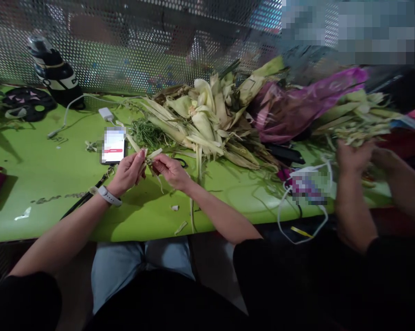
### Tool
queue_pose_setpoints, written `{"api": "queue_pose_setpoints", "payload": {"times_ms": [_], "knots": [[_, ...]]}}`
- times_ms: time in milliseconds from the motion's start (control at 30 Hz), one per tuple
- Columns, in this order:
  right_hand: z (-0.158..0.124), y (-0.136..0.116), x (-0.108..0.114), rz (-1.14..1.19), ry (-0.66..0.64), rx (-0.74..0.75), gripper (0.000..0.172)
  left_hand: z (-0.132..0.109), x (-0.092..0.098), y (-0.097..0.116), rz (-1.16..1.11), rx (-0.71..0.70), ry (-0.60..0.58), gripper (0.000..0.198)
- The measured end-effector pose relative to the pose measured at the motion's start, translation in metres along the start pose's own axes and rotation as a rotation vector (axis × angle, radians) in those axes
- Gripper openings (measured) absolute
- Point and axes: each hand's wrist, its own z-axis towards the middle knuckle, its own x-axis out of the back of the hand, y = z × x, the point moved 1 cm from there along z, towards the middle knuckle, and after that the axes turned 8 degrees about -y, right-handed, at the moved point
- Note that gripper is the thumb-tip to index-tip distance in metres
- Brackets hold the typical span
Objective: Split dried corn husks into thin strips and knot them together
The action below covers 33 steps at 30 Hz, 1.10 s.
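My left hand (pixel 129 171) is closed, its fingers pinching pale strips of corn husk (pixel 149 161) above the green table. From the other side, my right hand (pixel 172 172) pinches the same husk strips, the two hands almost meeting. Thin ends of husk stick out above and dangle below the fingers. Just behind my hands lie a tangle of thin green strands (pixel 147 132) and a large heap of corn husks (pixel 207 119). A phone (pixel 113 146) with its screen lit is close to my left hand.
A co-worker's hands (pixel 355 156) hold a bunch of husk strips at the right. A pink plastic bag (pixel 283 110) lies by the heap. A dark bottle (pixel 57 73) stands back left near a white cable (pixel 67 110). A perforated metal panel (pixel 124 41) rises behind the table.
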Motion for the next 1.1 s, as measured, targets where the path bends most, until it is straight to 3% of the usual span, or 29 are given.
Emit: {"api": "queue_pose_setpoints", "payload": {"times_ms": [167,267,367,600,800,1000,1100], "knots": [[-0.002,-0.001,0.002,-0.442,0.152,0.081,0.028,0.003,0.006,0.0,0.263,-0.068,0.09,0.048],[-0.006,-0.004,0.0,-0.622,0.111,0.185,0.03,0.003,0.004,0.002,0.4,-0.084,0.126,0.049],[-0.008,-0.006,-0.002,-0.675,0.052,0.193,0.033,0.001,0.001,0.006,0.532,-0.104,0.123,0.047],[-0.007,-0.006,-0.002,-0.693,0.075,0.136,0.031,-0.001,-0.003,0.007,0.536,-0.085,0.125,0.047],[-0.005,-0.003,0.006,-0.668,0.293,0.061,0.022,-0.001,-0.003,0.006,0.51,-0.097,0.108,0.043],[-0.002,0.018,0.036,-0.392,0.501,-0.099,0.015,0.001,0.003,0.002,0.613,-0.104,0.141,0.045],[-0.003,0.027,0.049,-0.316,0.585,-0.159,0.021,0.002,0.005,-0.001,0.598,-0.13,0.162,0.045]]}}
